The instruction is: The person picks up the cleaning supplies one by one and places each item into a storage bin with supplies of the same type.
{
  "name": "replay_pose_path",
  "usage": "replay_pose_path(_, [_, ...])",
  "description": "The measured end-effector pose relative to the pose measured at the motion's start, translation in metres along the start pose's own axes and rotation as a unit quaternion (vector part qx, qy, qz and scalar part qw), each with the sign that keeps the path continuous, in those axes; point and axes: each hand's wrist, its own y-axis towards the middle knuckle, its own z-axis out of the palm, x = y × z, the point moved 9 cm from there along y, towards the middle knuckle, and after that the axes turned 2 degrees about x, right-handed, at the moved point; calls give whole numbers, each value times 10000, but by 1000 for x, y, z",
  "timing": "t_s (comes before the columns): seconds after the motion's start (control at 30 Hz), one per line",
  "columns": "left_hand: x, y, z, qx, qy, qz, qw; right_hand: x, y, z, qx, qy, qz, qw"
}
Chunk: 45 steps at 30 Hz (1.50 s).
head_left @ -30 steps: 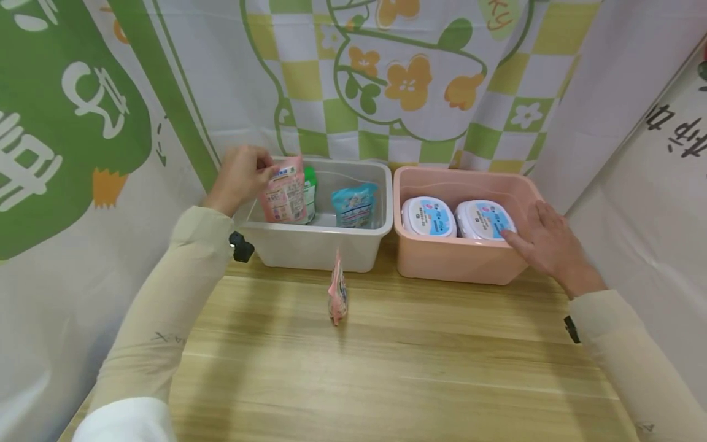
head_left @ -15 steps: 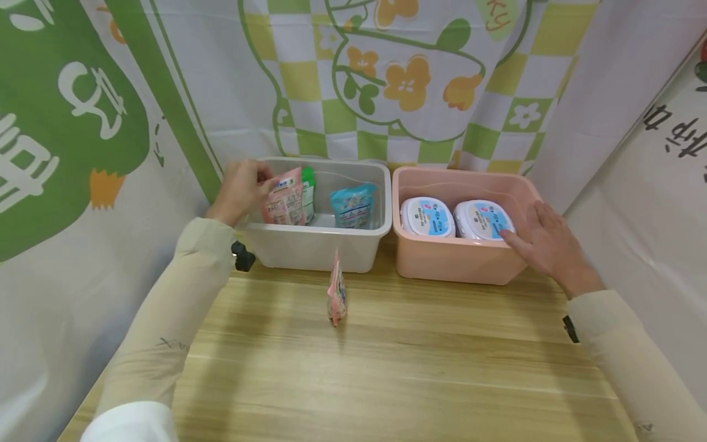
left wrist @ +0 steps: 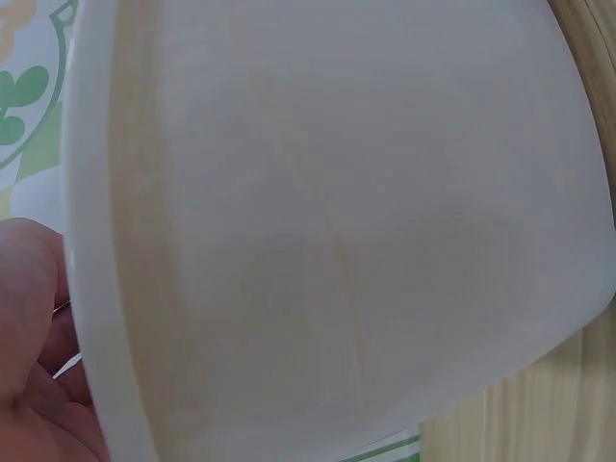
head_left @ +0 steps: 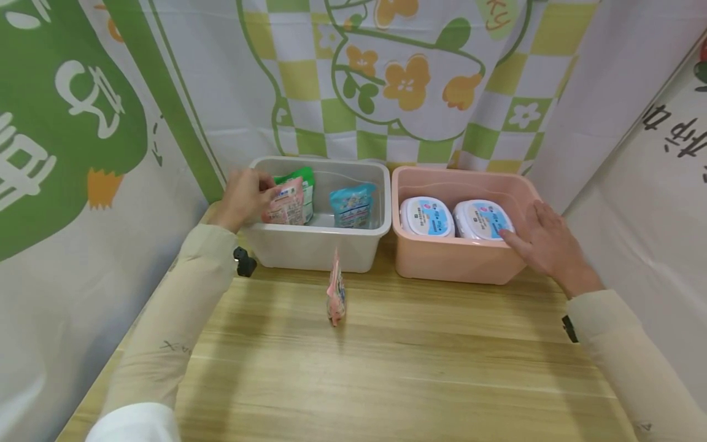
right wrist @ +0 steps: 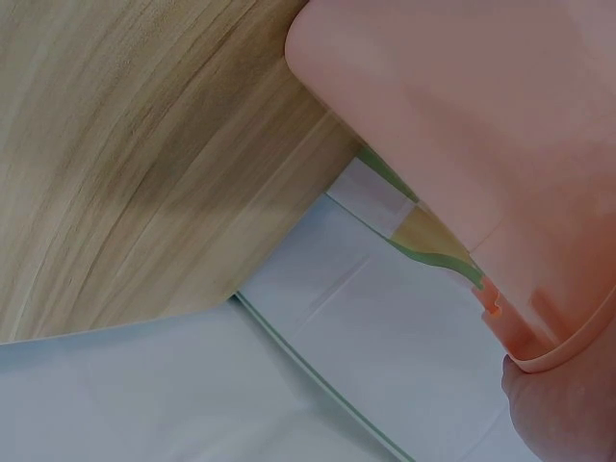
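My left hand (head_left: 243,199) reaches over the left rim of the white bin (head_left: 315,248) and pinches the top corner of a pink pouch (head_left: 286,207), low inside the bin. Behind that pouch leans a green pouch (head_left: 307,179); a blue pouch (head_left: 353,205) stands further right in the same bin. In the left wrist view the bin's outer wall fills most of the picture and hides the pouches. My right hand (head_left: 552,245) rests with extended fingers on the right rim of the pink bin (head_left: 458,264), thumb over the near edge.
Two white tubs with blue labels, a left tub (head_left: 428,216) and a right tub (head_left: 484,220), sit in the pink bin. Another pink pouch (head_left: 336,294) stands edge-on upon the wooden table (head_left: 386,368). Printed cloth (head_left: 309,80) hangs close behind the bins.
My left hand has lowered the pink pouch deeper into the white bin, and more of the green pouch shows behind it. The right hand has stayed in place.
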Motion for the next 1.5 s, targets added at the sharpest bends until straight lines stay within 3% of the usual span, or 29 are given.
replay_pose_path(0.43, [8, -2, 9, 215, 34, -217, 9995, -4, -1, 3, 286, 40, 145, 9995])
replay_pose_path(1.13, [11, -3, 14, 129, -2, -17, 9999, -4, -2, 3, 303, 95, 226, 9992])
replay_pose_path(1.5, [15, -4, 16, 444, 88, -176, 9988, -3, -2, 3, 283, 44, 213, 9994])
